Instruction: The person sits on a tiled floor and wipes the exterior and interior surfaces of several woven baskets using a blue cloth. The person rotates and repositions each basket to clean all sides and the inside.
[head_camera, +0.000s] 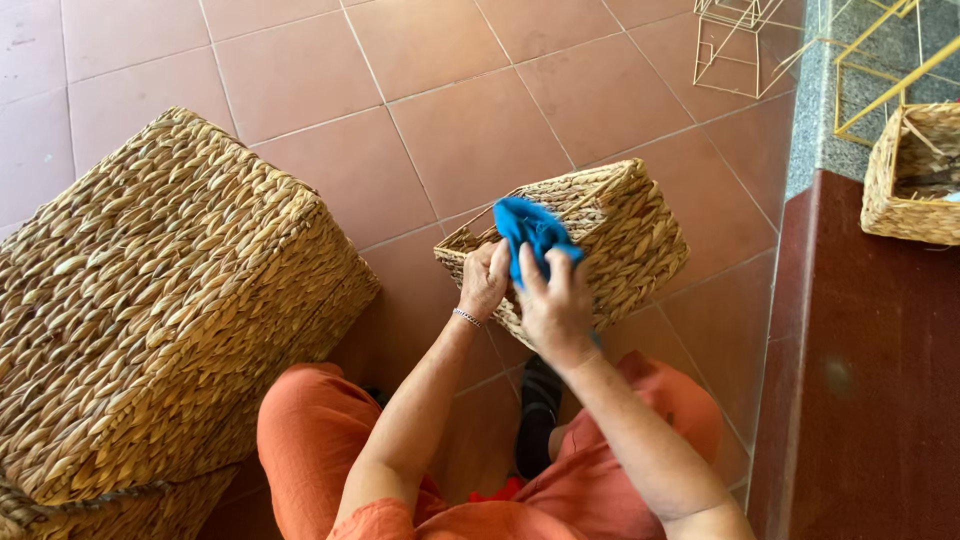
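A small woven straw basket (630, 225) rests tilted over my knees, its open side facing me. My left hand (483, 280), with a bracelet on the wrist, grips the basket's near rim. My right hand (553, 300) is closed on a blue cloth (533, 230) that bunches up over the rim of the basket. Both hands sit close together at the basket's front edge.
A large woven basket (150, 300) lies upside down on the tiled floor at my left. Another small woven basket (915, 175) stands on a dark red surface (870, 380) at the right. Yellow wire frames (740, 45) stand at the far right.
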